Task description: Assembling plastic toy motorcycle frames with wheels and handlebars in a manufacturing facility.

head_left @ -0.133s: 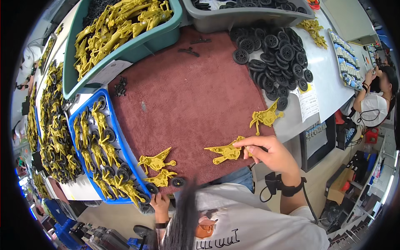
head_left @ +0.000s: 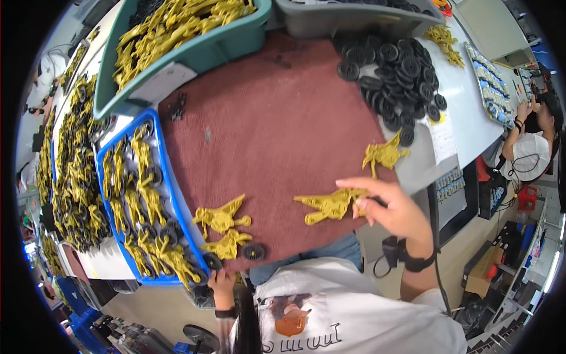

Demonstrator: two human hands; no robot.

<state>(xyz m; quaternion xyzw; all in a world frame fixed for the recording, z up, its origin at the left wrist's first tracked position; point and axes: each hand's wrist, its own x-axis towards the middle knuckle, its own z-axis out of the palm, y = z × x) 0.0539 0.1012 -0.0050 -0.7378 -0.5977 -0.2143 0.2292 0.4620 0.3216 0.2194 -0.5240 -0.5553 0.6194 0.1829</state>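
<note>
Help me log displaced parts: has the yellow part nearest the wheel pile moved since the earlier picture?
No: the yellow part shows no visible move against the wheel pile; the whole view has merely shifted.

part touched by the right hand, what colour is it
The part is mustard yellow, seen best in the head view.

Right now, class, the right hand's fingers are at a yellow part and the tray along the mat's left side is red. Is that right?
No: in the head view, the tray along the left side of the mat is blue. The fingers of the right hand are at a yellow part, as stated.
</note>
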